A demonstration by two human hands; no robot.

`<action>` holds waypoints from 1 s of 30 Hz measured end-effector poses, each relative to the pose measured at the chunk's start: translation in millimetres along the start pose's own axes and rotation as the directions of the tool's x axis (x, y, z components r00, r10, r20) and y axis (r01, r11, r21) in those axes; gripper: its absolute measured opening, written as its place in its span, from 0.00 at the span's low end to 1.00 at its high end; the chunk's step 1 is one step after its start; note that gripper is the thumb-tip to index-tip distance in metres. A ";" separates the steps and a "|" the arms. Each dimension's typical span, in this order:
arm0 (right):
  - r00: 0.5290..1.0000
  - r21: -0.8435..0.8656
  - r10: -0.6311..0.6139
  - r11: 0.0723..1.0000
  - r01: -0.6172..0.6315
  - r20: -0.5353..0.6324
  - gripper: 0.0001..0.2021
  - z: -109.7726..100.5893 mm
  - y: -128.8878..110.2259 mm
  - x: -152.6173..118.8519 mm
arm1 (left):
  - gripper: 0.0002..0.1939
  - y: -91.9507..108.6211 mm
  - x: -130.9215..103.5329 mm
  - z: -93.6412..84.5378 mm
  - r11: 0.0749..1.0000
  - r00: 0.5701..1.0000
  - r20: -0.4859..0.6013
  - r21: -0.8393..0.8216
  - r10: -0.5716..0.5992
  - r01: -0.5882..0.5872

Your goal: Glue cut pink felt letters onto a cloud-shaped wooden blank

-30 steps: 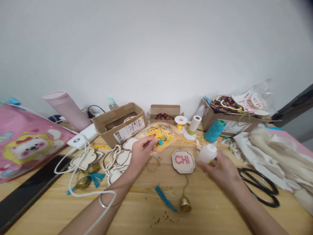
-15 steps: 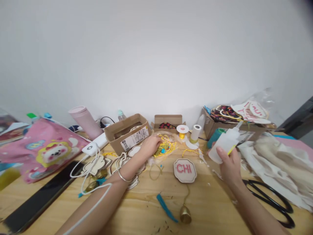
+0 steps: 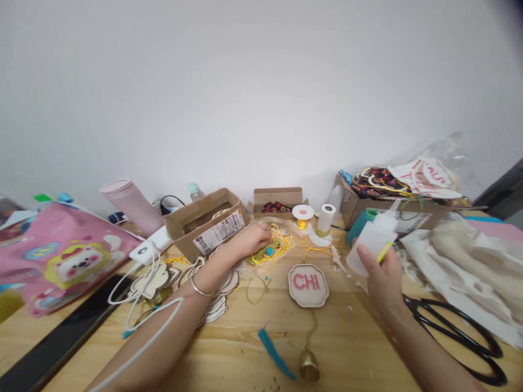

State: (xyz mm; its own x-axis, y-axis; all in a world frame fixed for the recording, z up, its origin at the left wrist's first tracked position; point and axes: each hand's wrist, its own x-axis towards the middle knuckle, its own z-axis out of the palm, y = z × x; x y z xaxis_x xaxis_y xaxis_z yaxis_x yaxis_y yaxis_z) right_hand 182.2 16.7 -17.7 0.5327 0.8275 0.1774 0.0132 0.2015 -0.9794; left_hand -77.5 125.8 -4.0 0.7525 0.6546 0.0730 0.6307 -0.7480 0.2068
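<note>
My right hand (image 3: pixel 384 277) is closed around a white squeeze bottle (image 3: pixel 370 242) with a pointed nozzle, held tilted above the table. My left hand (image 3: pixel 254 239) reaches into a heap of yellow cords (image 3: pixel 280 245) with small coloured beads on clear plastic. Its fingers are curled down, and what they pinch is hidden. Between my hands lies a cream plaque (image 3: pixel 308 286) with pink "CHI" lettering. Below it, a cord leads to a brass bell (image 3: pixel 309 365). A teal tassel (image 3: pixel 275 354) rests to the bell's left, and a loop of olive cord (image 3: pixel 256 289) sits left of the plaque.
Black scissors (image 3: pixel 457 326) lie by my right forearm, near white cloth (image 3: pixel 469 272). Cardboard boxes (image 3: pixel 212 231), a yellow thread spool (image 3: pixel 303 215) and a green thread cone (image 3: pixel 362 226) stand along the back. A white cable (image 3: pixel 157 337) crosses my left forearm.
The view has shifted slightly. My left hand stays at the yellow cords, and my right hand keeps hold of the squeeze bottle.
</note>
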 end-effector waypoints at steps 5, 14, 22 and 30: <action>1.000 -0.048 -0.008 0.999 0.009 0.018 0.18 3.3 -4.8 -2.7 | 0.10 -2.3 1.3 -3.6 1.000 1.000 0.010 -0.007 0.006 -0.006; 0.991 -0.030 -0.029 0.999 0.033 0.131 0.18 4.5 -1.7 -6.1 | 0.11 -10.3 6.7 -2.3 0.994 0.992 0.076 -0.032 0.104 -0.102; 0.983 -0.013 -0.076 0.997 0.079 0.168 0.17 5.6 0.4 -5.9 | 0.07 -10.0 27.8 -7.2 0.999 0.978 0.207 -0.051 -0.004 0.015; 0.976 -0.061 -0.109 0.991 0.122 0.189 0.18 2.4 1.4 -5.7 | 0.06 -2.4 24.1 -10.9 0.991 0.987 0.142 -0.101 -0.072 0.087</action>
State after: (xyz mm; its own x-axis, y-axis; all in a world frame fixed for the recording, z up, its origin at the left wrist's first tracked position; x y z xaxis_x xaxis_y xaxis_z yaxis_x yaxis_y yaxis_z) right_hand 177.2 13.5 -19.8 0.3583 0.8849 0.2977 0.1298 0.2685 -0.9545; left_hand -62.9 144.6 7.9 0.7242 0.6847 -0.0818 0.6714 -0.6731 0.3102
